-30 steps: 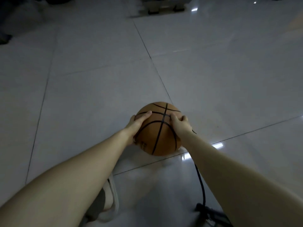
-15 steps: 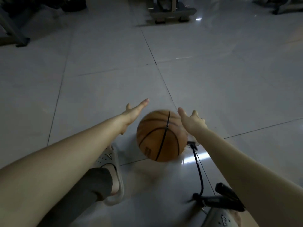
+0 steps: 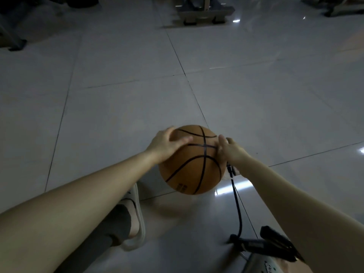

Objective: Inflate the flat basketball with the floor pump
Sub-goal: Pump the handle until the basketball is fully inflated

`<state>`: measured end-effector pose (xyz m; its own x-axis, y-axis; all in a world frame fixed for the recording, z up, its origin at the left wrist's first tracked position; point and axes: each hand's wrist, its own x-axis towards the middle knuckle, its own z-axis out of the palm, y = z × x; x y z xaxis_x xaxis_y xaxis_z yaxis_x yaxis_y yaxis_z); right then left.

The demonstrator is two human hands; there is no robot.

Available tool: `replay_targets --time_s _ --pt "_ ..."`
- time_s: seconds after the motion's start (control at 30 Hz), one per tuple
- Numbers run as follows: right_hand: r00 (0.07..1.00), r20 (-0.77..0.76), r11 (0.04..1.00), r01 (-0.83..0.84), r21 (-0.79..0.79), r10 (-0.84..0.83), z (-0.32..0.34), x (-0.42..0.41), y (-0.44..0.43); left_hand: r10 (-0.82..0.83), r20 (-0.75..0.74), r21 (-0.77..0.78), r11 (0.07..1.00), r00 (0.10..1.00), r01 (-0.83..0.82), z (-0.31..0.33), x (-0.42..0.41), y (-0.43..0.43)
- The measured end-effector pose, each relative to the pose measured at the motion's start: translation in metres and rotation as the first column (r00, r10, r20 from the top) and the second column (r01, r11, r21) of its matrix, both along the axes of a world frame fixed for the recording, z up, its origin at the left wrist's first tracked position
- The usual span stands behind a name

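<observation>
**Basketball clasped between two hands above the tiled floor**

One basketball [image 3: 192,160] sat between the person's two hands, low in the middle of the view. The left hand [image 3: 167,143] lay over its upper left, fingers spread and nearly straight, following the curve, with the thumb reaching toward the centre seam. The right hand [image 3: 231,151] pressed flat against the upper right side. Its thumb pointed up along the ball, and most of its fingers were hidden behind the curve. Neither hand curled into a grip. Whether the ball touched the floor could not be told.

The ball was round and full-looking, with an orange-brown matte skin, thin black seams and a small dark stamp near its base.

One black hose [image 3: 236,196], thin and rubbery, ran from beside the right wrist down to one floor pump [image 3: 264,244], a dark, hard-edged shape at the lower right.

One pale slipper [image 3: 136,217] showed under the left forearm, worn below a grey trouser leg. The floor [image 3: 122,107] was of large glossy grey tiles with narrow dark joints.
</observation>
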<state>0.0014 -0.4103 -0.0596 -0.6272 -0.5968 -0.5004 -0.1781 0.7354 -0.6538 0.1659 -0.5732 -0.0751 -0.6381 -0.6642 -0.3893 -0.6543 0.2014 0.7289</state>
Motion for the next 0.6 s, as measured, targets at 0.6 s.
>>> replay_targets --time_s 0.6 --pt "0.808 0.470 0.635 -0.577 0.513 0.355 0.124 -0.003 0.197 -0.718 0.086 0.063 0.696 0.690 0.716 0.127 -0.037 0.162"
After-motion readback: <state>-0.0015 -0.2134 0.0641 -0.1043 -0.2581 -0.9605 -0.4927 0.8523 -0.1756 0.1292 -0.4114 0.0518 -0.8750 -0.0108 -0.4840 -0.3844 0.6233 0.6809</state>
